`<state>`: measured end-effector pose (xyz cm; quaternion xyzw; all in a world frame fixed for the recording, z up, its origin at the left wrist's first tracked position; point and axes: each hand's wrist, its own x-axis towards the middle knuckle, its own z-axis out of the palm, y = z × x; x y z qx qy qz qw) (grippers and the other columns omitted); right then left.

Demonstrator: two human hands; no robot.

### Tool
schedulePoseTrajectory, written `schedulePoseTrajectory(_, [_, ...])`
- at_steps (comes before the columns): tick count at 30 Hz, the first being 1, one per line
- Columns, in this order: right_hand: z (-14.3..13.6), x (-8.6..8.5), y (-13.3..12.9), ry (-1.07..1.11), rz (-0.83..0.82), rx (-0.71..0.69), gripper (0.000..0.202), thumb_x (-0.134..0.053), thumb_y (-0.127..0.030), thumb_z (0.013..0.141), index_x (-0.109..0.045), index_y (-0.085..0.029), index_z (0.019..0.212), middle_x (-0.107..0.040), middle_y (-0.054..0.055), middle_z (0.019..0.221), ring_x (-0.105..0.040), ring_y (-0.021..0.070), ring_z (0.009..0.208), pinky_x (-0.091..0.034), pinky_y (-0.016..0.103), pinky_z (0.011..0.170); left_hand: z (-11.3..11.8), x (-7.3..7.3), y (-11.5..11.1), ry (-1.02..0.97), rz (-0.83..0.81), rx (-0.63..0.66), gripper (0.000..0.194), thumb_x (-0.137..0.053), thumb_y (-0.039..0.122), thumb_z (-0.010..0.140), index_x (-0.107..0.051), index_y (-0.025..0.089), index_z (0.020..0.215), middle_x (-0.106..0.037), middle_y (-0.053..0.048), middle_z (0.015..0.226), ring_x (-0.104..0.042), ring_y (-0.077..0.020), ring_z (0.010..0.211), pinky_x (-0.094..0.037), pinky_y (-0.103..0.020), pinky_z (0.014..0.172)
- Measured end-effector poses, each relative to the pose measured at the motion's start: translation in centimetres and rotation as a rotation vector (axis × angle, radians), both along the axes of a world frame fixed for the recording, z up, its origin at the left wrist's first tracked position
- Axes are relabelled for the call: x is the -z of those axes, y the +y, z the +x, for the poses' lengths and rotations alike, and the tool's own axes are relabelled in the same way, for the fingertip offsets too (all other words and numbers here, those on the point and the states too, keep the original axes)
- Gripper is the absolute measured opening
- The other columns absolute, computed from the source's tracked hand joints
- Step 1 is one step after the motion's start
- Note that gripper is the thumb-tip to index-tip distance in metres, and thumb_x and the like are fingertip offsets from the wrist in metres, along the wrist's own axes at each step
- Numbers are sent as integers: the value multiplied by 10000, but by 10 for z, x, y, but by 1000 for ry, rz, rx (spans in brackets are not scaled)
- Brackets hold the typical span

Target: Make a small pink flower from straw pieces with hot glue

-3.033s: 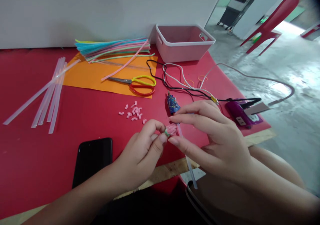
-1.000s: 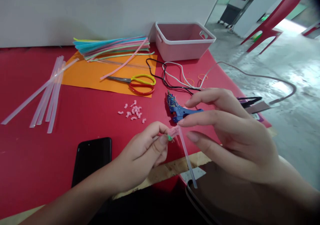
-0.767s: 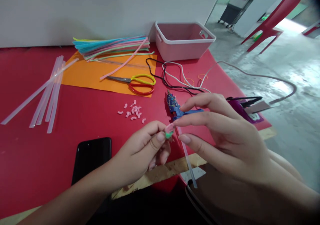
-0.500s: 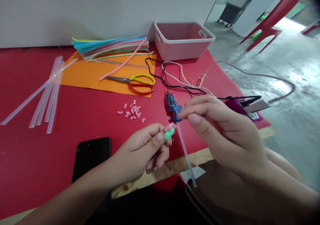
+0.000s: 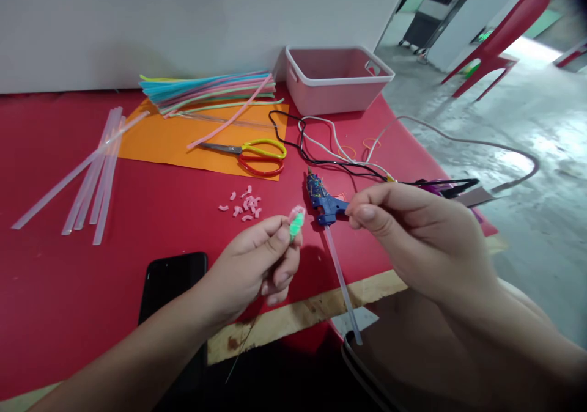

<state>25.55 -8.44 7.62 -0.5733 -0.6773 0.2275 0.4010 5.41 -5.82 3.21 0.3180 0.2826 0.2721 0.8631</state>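
Left hand (image 5: 251,260) pinches fuzzy pink-and-green bud (image 5: 296,224), partly assembled; right hand (image 5: 426,235) pinched narrow, contents unclear. Small curved pink pieces (image 5: 251,203) lie unattached.

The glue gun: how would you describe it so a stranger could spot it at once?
On the red table, find the pink bin at the far side, then come nearer to the right hand. The glue gun is just left of that hand. Unlike the scissors, it is dark blue, with a speckled front and a translucent stick running back past the table's edge.
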Motion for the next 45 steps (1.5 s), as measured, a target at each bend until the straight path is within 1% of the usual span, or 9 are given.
schedulePoseTrajectory(3, [2, -2, 1, -22, 11, -15, 308, -565, -344, 935, -620, -202, 667, -622, -25, 603, -569, 90, 560, -448, 196, 504, 0, -2, 1, -6, -21, -45, 226, -461, 313, 971, -521, 164, 811, -426, 78, 470, -266, -31, 365, -353, -116, 352])
schedulePoseTrajectory(10, [3, 2, 2, -83, -45, -46, 96, -703, -305, 833, -713, -211, 815, -732, -13, 722, -648, 111, 613, -492, 211, 574, 0, -7, 6, 1, -85, -236, 218, -410, 229, 985, -526, 153, 817, -401, 82, 474, -234, -34, 370, -335, -119, 344])
schedulePoseTrajectory(15, [-2, 19, 2, -358, -71, -176, 434, -503, -359, 952, -501, -184, 556, -449, -47, 452, -419, 75, 421, -305, 225, 446, -4, -6, 12, -28, -142, -323, 210, -406, 188, 979, -555, 143, 837, -377, 85, 469, -215, -37, 377, -328, -127, 353])
schedulePoseTrajectory(21, [1, 31, 9, -555, -256, -506, 106, -540, -245, 934, -640, -212, 939, -650, 21, 901, -610, 149, 830, -445, 255, 714, -4, -7, 14, -56, -200, -344, 251, -390, 175, 979, -572, 130, 812, -354, 82, 458, -230, -41, 381, -328, -138, 366])
schedulePoseTrajectory(24, [15, 31, 15, -557, -144, -364, 196, -517, -293, 936, -654, -188, 843, -651, 52, 917, -608, 188, 881, -472, 313, 820, -3, -7, 11, -11, -116, -342, 239, -412, 175, 973, -556, 143, 784, -389, 78, 452, -245, -41, 375, -336, -140, 372])
schedulePoseTrajectory(27, [32, 38, 22, -739, -68, -175, 380, -485, -128, 859, -588, -143, 1224, -625, 120, 1146, -577, 277, 1067, -450, 426, 959, 0, -5, 8, 27, -17, -333, 239, -421, 195, 976, -554, 157, 781, -435, 69, 451, -283, -45, 372, -362, -148, 386])
schedulePoseTrajectory(31, [45, 55, 30, -898, -156, -178, 557, -472, -77, 785, -499, -82, 1341, -620, 155, 1124, -581, 322, 1082, -467, 454, 951, 1, -3, 6, 26, 19, -299, 217, -445, 229, 974, -564, 166, 804, -466, 65, 464, -321, -47, 383, -380, -152, 401])
schedulePoseTrajectory(38, [36, 60, 33, -793, -167, -95, 414, -526, -131, 768, -575, -121, 1179, -658, 137, 1008, -645, 304, 937, -500, 407, 813, 0, -4, 6, 43, 12, -295, 212, -450, 239, 975, -557, 167, 807, -460, 75, 458, -308, -41, 386, -386, -147, 403])
schedulePoseTrajectory(45, [36, 34, 14, -121, 66, -97, 163, -579, -113, 738, -601, -235, 844, -603, -40, 675, -560, 119, 546, -425, 225, 513, 1, 3, 6, 137, 84, -312, 217, -455, 276, 976, -525, 177, 797, -455, 89, 422, -348, -38, 347, -347, -138, 381])
